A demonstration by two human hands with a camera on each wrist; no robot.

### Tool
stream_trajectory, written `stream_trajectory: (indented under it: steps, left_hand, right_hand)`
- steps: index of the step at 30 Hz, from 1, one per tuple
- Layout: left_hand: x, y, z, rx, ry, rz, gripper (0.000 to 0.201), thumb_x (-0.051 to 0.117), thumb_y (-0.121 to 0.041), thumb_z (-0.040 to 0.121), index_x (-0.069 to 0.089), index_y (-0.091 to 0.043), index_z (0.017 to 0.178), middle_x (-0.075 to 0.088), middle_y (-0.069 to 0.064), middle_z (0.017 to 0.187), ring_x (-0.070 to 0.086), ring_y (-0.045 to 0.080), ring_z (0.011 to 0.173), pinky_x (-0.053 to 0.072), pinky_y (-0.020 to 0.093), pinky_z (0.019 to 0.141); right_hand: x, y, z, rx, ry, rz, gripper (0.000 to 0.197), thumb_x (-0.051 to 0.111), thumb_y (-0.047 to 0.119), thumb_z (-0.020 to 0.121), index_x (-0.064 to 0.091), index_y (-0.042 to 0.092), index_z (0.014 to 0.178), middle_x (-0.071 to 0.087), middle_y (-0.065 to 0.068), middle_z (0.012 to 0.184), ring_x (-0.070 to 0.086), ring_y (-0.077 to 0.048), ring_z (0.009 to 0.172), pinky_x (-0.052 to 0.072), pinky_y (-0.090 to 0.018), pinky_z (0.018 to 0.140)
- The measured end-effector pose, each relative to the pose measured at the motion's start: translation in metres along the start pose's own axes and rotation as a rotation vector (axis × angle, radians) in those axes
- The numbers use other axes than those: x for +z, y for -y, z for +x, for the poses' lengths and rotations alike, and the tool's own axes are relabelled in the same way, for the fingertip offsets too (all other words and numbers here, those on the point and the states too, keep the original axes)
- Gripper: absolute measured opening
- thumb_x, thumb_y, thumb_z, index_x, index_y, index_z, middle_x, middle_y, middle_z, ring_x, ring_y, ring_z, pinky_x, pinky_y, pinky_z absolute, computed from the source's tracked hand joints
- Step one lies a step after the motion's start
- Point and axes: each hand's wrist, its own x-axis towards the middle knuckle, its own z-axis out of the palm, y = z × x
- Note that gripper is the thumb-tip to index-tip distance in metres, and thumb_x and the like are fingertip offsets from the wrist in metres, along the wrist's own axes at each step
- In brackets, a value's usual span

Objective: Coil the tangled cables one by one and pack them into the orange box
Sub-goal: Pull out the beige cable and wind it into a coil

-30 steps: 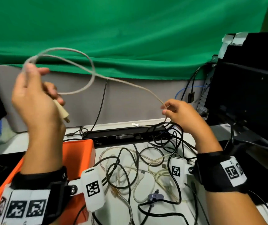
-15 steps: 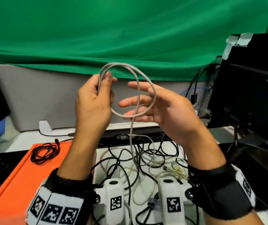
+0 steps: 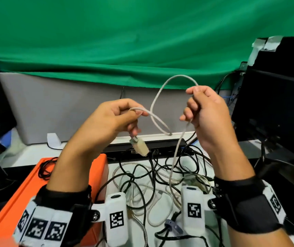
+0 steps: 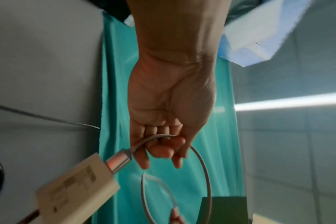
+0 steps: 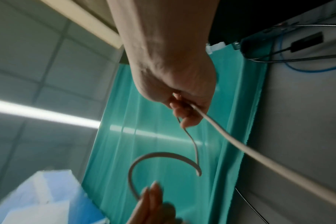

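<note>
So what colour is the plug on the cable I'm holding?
Beige, a shade yellower than the pale grey cable; the plug shows best in the left wrist view.

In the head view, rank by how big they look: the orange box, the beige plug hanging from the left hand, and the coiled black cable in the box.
1. orange box, though arms hide part of it
2. coiled black cable, partly behind the left hand's forearm
3. beige plug, smallest, even though it hangs nearer the camera
</note>
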Motion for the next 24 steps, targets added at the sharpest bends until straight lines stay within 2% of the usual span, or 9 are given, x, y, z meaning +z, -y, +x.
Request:
stream_trajectory:
  steps: [4,6,7,9,12,14,18,20,24]
  left_hand:
    - [-0.006,-0.009,-0.006,-0.047,0.094,-0.287,0.01,0.065,-0.021,0.084,0.066,-0.016,0.075,0.034,-0.002,0.062,0.025,0.012,0.053,0.035,0.022,0.047]
    - [-0.006,-0.015,-0.007,-0.105,0.075,-0.362,0.012,0.059,-0.022,0.082,0.059,-0.017,0.07,0.026,-0.003,0.062,0.017,0.011,0.051,0.018,0.022,0.043]
    - [-0.006,-0.017,-0.006,-0.138,0.043,-0.378,0.014,0.056,-0.021,0.082,0.056,-0.018,0.068,0.024,-0.004,0.061,0.015,0.01,0.05,0.012,0.024,0.043]
    - [-0.002,-0.02,-0.004,-0.196,-0.014,-0.402,0.016,0.055,-0.022,0.082,0.05,-0.019,0.067,0.022,-0.006,0.057,0.013,0.009,0.046,0.007,0.026,0.044]
    - [0.006,-0.023,-0.004,-0.204,-0.054,-0.435,0.019,0.048,-0.024,0.087,0.045,-0.018,0.069,0.024,-0.006,0.049,0.012,0.01,0.043,0.007,0.026,0.043]
    - [0.01,-0.024,-0.004,-0.174,-0.056,-0.46,0.022,0.049,-0.03,0.09,0.047,-0.018,0.071,0.025,-0.007,0.046,0.013,0.009,0.041,0.008,0.026,0.043]
    - [0.011,-0.028,-0.007,-0.085,-0.026,-0.477,0.03,0.044,-0.038,0.099,0.057,-0.015,0.085,0.032,-0.007,0.043,0.019,0.007,0.036,0.011,0.026,0.043]
    - [0.005,-0.029,-0.011,-0.038,-0.016,-0.494,0.031,0.042,-0.031,0.1,0.062,-0.008,0.1,0.036,-0.005,0.043,0.026,0.006,0.032,0.02,0.021,0.039]
    - [-0.008,-0.027,-0.015,-0.036,0.016,-0.53,0.04,0.037,-0.025,0.1,0.063,0.001,0.117,0.043,-0.003,0.045,0.038,0.008,0.031,0.035,0.019,0.039]
  right_hand:
    - [-0.023,-0.006,0.014,0.015,-0.048,-0.461,0.024,0.046,0.018,0.105,0.068,0.019,0.112,0.056,0.006,0.067,0.047,-0.012,0.052,0.041,-0.026,0.053]
    - [-0.028,-0.004,0.013,0.033,-0.019,-0.946,0.039,0.046,0.023,0.105,0.054,0.016,0.142,0.067,-0.004,0.118,0.064,-0.022,0.102,0.049,-0.036,0.09]
    - [-0.026,0.001,0.008,0.023,0.01,-1.12,0.048,0.046,0.024,0.104,0.042,0.018,0.152,0.053,-0.005,0.144,0.051,-0.023,0.129,0.039,-0.037,0.107]
    - [-0.014,0.017,-0.006,-0.061,0.121,-1.087,0.056,0.046,0.02,0.102,0.034,0.029,0.156,0.036,0.007,0.159,0.032,-0.013,0.146,0.026,-0.032,0.116]
    - [0.012,0.035,-0.033,-0.112,0.398,-0.67,0.052,0.055,0.034,0.099,0.044,0.041,0.149,0.048,0.024,0.148,0.04,0.009,0.136,0.031,-0.019,0.111]
    - [0.025,0.028,-0.043,-0.132,0.522,-0.605,0.054,0.06,0.042,0.098,0.043,0.043,0.149,0.053,0.023,0.143,0.046,0.011,0.131,0.037,-0.02,0.109]
    - [0.038,-0.005,-0.035,-0.148,0.409,-0.461,0.032,0.055,0.019,0.103,0.054,0.031,0.133,0.067,0.009,0.09,0.068,-0.008,0.09,0.054,-0.033,0.088]
    - [0.034,-0.017,-0.023,-0.055,0.356,-0.32,0.011,0.054,0.018,0.104,0.064,0.019,0.11,0.058,0.008,0.067,0.059,-0.015,0.062,0.054,-0.039,0.071]
    - [0.013,-0.023,-0.006,-0.084,0.331,-0.351,0.022,0.057,0.025,0.103,0.065,0.013,0.087,0.053,0.005,0.066,0.048,-0.011,0.064,0.045,-0.024,0.07]
